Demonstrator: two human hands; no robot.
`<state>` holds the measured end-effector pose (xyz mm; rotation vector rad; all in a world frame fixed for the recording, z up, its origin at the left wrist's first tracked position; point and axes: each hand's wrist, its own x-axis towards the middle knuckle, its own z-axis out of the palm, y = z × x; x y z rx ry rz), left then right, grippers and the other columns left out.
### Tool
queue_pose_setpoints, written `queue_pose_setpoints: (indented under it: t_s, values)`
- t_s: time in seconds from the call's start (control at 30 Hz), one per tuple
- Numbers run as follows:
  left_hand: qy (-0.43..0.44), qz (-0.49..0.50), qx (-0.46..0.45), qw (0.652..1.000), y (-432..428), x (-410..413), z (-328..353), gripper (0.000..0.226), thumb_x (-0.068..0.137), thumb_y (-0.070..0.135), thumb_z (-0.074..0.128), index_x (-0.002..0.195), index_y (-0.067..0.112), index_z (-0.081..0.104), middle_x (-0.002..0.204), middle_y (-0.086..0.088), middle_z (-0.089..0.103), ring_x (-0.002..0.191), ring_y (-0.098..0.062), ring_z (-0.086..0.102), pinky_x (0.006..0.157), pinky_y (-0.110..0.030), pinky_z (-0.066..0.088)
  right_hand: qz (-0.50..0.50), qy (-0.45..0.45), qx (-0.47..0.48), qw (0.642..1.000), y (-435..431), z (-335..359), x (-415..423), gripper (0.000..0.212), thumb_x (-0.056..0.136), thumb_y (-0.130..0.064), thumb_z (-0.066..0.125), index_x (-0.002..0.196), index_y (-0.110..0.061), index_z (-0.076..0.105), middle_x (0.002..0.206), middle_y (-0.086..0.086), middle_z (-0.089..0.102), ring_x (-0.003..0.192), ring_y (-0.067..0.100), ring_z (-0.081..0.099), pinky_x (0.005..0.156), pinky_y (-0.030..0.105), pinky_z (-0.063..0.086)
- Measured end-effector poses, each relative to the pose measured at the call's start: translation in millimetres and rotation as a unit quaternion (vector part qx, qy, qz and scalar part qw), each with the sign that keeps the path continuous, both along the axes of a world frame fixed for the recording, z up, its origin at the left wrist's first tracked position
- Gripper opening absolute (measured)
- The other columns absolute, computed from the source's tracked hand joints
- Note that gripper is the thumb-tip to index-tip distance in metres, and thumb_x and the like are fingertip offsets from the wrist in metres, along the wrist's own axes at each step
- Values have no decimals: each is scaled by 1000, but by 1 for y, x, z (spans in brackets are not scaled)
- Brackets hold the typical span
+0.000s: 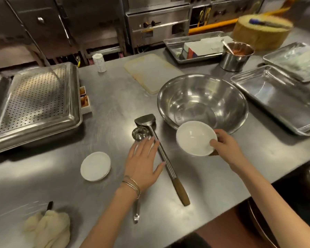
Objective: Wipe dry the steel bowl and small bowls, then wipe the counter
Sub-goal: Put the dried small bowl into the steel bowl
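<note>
A large steel bowl (202,101) stands upright on the steel counter (115,97), right of centre. In front of it, my right hand (225,145) grips a small white bowl (195,137) by its near rim, tilted toward me. My left hand (143,161) hovers flat with fingers spread over the counter, above a small steel ladle (139,135) and beside a long spatula (161,154). A second small white bowl (95,166) lies upside down to the left. A crumpled cream cloth (47,228) sits at the near left edge.
A perforated steel tray (34,106) fills the left. A white cutting board (152,72) lies behind the big bowl. Steel trays (279,99), a steel pot (235,56) with sauce and a round chopping block (263,32) crowd the right and back. The counter's near edge runs diagonally at lower right.
</note>
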<state>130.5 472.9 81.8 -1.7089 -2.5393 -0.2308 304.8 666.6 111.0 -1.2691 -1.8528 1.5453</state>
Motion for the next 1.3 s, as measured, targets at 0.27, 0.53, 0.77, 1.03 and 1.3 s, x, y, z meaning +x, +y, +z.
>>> queue_pose_setpoints:
  t_s: [0.27,0.53,0.77,1.03,1.3]
  values:
    - [-5,-22,6,1000,121,9,-14,68,84,60,33,128,12,53,131,-6,56,126,-24,47,108,-45,34,-12,-29,-3,1000,106,-9,-16,34,86,0,49,118,-11,52,114,14,55,96,29,58,53,26,55]
    - [-54,1,-64,997,214,20,-60,75,85,66,19,132,17,50,132,-3,55,130,-23,41,113,-44,14,39,-91,-30,995,204,-58,-51,46,87,1,48,131,-9,41,112,12,49,95,29,57,57,30,54]
    - [-64,38,41,996,222,23,-87,35,83,46,44,80,23,71,79,8,68,86,-14,60,96,-35,32,115,-146,-11,983,253,-114,-82,46,84,-1,51,127,-11,41,119,9,48,106,32,53,79,46,54]
    - [-48,43,70,995,227,24,-92,30,77,41,47,69,22,69,67,8,64,69,-14,56,84,-33,38,96,-97,-113,984,279,-143,-104,46,85,9,46,128,-5,41,125,17,43,111,34,48,48,26,55]
    - [-44,40,48,997,228,26,-83,31,78,39,46,64,21,67,60,8,61,60,-14,52,76,-33,39,91,-76,-126,985,277,-143,-112,50,89,-6,58,135,-10,38,105,8,46,98,24,53,79,37,54]
